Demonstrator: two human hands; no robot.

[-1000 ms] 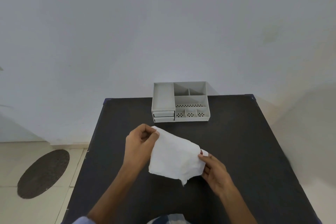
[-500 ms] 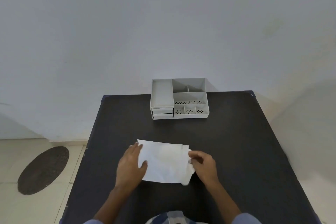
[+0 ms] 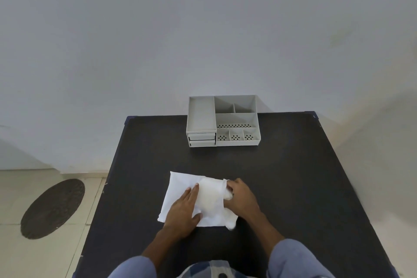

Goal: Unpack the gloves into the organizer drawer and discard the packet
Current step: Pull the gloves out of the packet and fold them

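The white glove packet (image 3: 180, 189), held up in the air a second ago, now lies flat on the dark matte desk (image 3: 293, 187). Left hand (image 3: 184, 210) is spread, palm pressing it down; right hand (image 3: 240, 195) pinches soft white material at its open right end, suggesting extraction is starting. The grey rigid plastic organizer (image 3: 223, 121), compartmented, stands well apart, drawers (image 3: 202, 139) closed

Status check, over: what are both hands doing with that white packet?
Left hand flat on white packet, pinning it to black table. Right hand gripping packet's right end. Grey plastic organizer beyond, drawers shut, path clear.
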